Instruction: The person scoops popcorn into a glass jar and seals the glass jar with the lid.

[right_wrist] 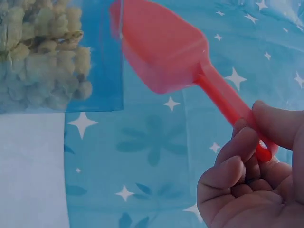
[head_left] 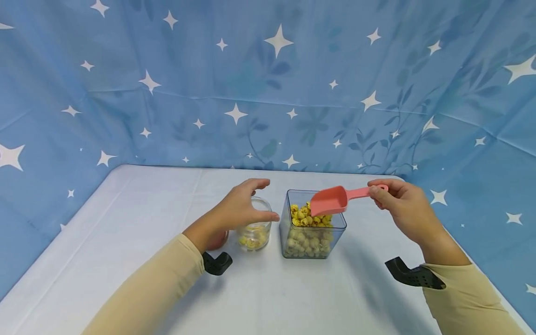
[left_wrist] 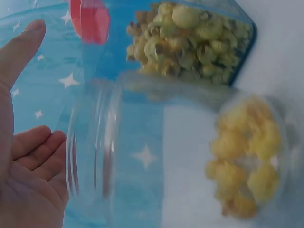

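Note:
My right hand (head_left: 404, 207) pinches the end of a coral-red scoop's handle between thumb and fingers. The scoop (head_left: 331, 201) is tilted over a clear square container (head_left: 284, 232), its bowl overlapping the rim in the head view. Yellow popcorn (head_left: 307, 218) fills much of that container. To its left stands a round glass jar (left_wrist: 137, 156), uncovered, with a few pieces of popcorn (left_wrist: 247, 156) at the bottom. My left hand (head_left: 240, 204) hovers at the jar's mouth, thumb and fingers spread apart around it and gripping nothing.
A reddish-brown round object (head_left: 218, 239), partly hidden behind the left wrist, lies beside the jar. White cloth (head_left: 146, 209) covers the table. A blue star-patterned curtain (head_left: 251, 83) hangs along the back and both sides.

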`<action>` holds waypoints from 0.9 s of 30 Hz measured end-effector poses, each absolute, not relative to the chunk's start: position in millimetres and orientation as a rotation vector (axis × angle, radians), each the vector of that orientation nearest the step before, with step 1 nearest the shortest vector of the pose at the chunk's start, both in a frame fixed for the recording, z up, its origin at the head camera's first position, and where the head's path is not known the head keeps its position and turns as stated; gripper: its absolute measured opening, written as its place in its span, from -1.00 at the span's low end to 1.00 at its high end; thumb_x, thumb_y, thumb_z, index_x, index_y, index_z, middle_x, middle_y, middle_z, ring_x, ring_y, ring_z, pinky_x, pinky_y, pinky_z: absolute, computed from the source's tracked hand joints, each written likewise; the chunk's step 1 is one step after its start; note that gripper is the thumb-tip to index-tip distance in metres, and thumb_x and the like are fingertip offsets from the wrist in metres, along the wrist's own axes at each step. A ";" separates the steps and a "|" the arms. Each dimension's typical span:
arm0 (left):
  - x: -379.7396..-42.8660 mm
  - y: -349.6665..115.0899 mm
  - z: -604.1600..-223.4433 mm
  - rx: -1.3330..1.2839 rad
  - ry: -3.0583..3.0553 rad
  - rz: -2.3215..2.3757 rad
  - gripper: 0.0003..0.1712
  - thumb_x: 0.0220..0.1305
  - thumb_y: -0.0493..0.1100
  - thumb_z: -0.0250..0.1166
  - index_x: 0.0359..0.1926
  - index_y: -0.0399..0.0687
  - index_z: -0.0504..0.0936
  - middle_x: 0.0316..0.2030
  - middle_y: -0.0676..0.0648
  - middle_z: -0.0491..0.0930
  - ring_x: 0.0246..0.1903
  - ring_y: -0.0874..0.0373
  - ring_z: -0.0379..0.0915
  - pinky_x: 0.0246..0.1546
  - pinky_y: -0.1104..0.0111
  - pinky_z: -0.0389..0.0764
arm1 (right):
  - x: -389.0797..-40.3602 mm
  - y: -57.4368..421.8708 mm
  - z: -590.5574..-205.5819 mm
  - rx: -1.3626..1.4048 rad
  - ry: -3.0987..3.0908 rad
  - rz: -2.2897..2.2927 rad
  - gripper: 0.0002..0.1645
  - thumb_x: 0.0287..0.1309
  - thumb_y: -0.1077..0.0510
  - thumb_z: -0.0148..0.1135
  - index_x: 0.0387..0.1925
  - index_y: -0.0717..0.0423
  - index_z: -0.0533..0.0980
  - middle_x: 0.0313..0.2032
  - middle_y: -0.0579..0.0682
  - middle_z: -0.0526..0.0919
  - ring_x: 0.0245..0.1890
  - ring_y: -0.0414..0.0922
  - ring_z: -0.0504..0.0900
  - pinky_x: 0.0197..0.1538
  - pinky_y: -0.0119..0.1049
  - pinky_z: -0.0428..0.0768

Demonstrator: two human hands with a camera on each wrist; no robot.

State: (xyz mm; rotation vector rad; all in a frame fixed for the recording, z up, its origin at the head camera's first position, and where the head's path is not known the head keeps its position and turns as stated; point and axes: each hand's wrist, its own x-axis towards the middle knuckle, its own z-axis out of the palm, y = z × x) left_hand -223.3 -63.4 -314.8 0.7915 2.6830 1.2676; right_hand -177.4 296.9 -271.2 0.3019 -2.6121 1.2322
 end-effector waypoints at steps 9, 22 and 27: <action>-224.6 -30.9 -315.4 0.843 2.665 1.094 0.06 0.11 0.23 0.49 0.51 -0.06 0.25 0.46 -0.07 0.23 0.42 -0.01 0.15 0.34 0.05 0.30 | -172.3 283.6 -259.1 0.300 -2.695 0.869 -0.55 0.44 -0.01 0.17 0.05 0.30 0.60 -0.39 0.08 0.53 -0.43 -0.05 0.39 -0.57 -0.31 0.34; -225.4 -20.3 -310.6 0.958 2.713 0.909 0.07 0.15 0.29 0.43 0.51 -0.10 0.23 0.48 -0.08 0.21 0.46 0.01 0.07 0.39 0.08 0.23 | -173.8 254.6 -238.0 0.375 -2.780 0.633 -0.58 0.38 0.03 0.25 -0.02 0.34 0.60 -0.55 -0.04 0.49 -0.53 -0.06 0.39 -0.54 -0.26 0.35; -228.4 -19.6 -307.7 0.953 2.697 0.874 0.09 0.15 0.31 0.43 0.52 -0.13 0.22 0.48 -0.10 0.20 0.47 0.00 0.06 0.39 0.10 0.22 | -175.0 244.6 -229.5 0.401 -2.814 0.563 -0.61 0.37 0.05 0.26 -0.05 0.35 0.60 -0.54 -0.03 0.50 -0.52 -0.05 0.40 -0.51 -0.22 0.36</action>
